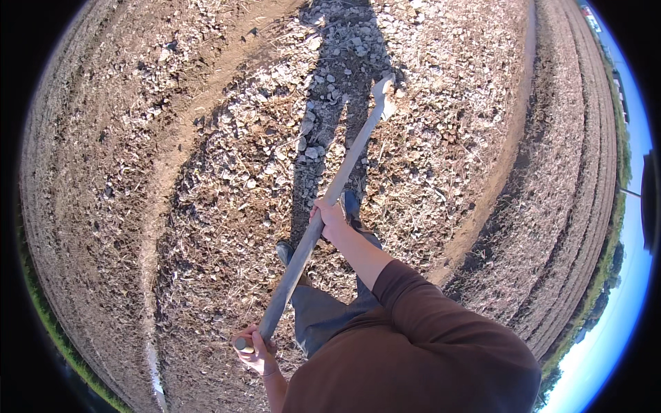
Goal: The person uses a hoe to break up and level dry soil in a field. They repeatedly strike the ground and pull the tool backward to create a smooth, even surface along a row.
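A long-handled tool with a wooden shaft (294, 273) runs diagonally from the lower left up to the top middle. Its pale metal head (383, 90), which looks like a hoe's, rests at the cloddy soil in front of me; its exact shape is hard to tell. My left hand (255, 348) is wrapped around the shaft near its butt end. Farther up, my right hand (328, 219) grips the shaft at about its middle, just above my feet. My shadow falls forward over the clods, reaching up beside the tool's head.
Stony, cloddy soil (227, 206) with straw bits forms a raised bed under my boots (351, 206). Bare earth furrows run along its left (155, 222) and right (480, 211) sides. Ploughed rows and a green strip lie farther right, below the sky.
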`<state>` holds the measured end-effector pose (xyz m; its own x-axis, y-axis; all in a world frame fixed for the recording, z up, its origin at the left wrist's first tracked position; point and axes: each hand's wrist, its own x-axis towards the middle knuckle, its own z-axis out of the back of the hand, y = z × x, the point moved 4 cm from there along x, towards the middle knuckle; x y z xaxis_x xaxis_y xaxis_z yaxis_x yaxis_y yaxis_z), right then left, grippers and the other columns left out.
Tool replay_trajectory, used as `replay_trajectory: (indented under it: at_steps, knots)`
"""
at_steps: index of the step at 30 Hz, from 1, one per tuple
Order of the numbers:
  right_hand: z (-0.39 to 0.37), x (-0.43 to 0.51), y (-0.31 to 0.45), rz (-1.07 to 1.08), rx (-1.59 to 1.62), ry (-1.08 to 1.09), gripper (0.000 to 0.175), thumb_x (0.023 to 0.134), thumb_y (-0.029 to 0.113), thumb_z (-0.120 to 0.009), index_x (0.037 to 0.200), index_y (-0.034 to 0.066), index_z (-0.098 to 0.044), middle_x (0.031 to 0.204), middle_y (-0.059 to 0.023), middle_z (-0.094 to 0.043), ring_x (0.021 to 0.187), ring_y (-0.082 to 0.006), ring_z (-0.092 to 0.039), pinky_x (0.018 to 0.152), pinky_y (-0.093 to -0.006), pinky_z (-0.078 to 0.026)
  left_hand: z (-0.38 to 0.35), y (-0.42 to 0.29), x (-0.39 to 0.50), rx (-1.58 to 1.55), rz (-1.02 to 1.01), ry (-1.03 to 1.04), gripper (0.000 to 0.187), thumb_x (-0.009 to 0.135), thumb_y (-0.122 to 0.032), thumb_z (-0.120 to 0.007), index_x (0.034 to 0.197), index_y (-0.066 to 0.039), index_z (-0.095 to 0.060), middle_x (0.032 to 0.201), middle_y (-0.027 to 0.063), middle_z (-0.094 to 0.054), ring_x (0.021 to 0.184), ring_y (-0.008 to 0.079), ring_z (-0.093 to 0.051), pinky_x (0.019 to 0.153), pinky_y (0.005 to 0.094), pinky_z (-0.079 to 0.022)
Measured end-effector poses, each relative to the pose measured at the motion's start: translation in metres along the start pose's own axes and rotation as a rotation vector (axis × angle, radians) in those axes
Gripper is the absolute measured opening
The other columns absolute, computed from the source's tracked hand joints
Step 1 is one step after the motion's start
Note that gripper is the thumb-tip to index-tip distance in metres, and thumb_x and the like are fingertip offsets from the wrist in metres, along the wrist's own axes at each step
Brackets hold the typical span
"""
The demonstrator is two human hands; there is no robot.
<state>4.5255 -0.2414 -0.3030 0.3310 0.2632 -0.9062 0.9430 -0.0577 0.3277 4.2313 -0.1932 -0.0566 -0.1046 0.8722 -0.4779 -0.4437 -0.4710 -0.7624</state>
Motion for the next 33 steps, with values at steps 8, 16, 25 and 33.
replay_trajectory:
  at_steps: [8, 16, 25, 33]
  knots:
    - [-0.007, -0.049, -0.177, -0.287, -0.389, 0.063, 0.035, 0.076, 0.019, -0.067, 0.09, -0.01, -0.052, 0.081, -0.0149, -0.058, 0.07, -0.02, -0.056, 0.056, -0.0359, -0.044, 0.148, 0.049, -0.024, 0.034, 0.226, -0.274, 0.024, 0.073, -0.027, -0.058, 0.082, -0.012, -0.042, 0.068, 0.0033, -0.044, 0.05, 0.0126, -0.042, 0.038, 0.0246, -0.035]
    - [0.025, 0.069, 0.068, -0.026, -0.132, -0.122, 0.02, 0.08, 0.012, -0.064, 0.087, -0.0024, -0.053, 0.074, -0.0101, -0.057, 0.064, -0.0229, -0.059, 0.057, -0.0374, -0.051, -0.161, -0.005, 0.006, -0.325, 0.302, 0.024, 0.015, 0.079, -0.009, -0.056, 0.081, -0.005, -0.042, 0.063, 0.0085, -0.049, 0.04, 0.0148, -0.047, 0.033, 0.0249, -0.038]
    - [0.051, 0.005, 0.291, 0.111, 0.029, 0.216, 0.022, 0.085, 0.025, -0.06, 0.094, 0.0056, -0.056, 0.078, -0.0055, -0.059, 0.071, -0.0165, -0.06, 0.063, -0.0327, -0.051, -0.402, -0.15, -0.046, -0.361, 0.01, 0.743, 0.023, 0.081, -0.007, -0.059, 0.097, 0.003, -0.046, 0.078, 0.0117, -0.053, 0.052, 0.0151, -0.055, 0.046, 0.0261, -0.047]
    - [0.194, -0.076, 0.261, 0.033, 0.102, 0.04, 0.018, 0.084, 0.017, -0.06, 0.096, 0.0066, -0.053, 0.081, -0.0063, -0.062, 0.07, -0.017, -0.061, 0.061, -0.029, -0.051, -0.395, -0.176, -0.05, -0.244, -0.008, 0.793, 0.015, 0.083, -0.008, -0.059, 0.088, 0.002, -0.05, 0.068, 0.0107, -0.056, 0.052, 0.0188, -0.058, 0.049, 0.0295, -0.05]
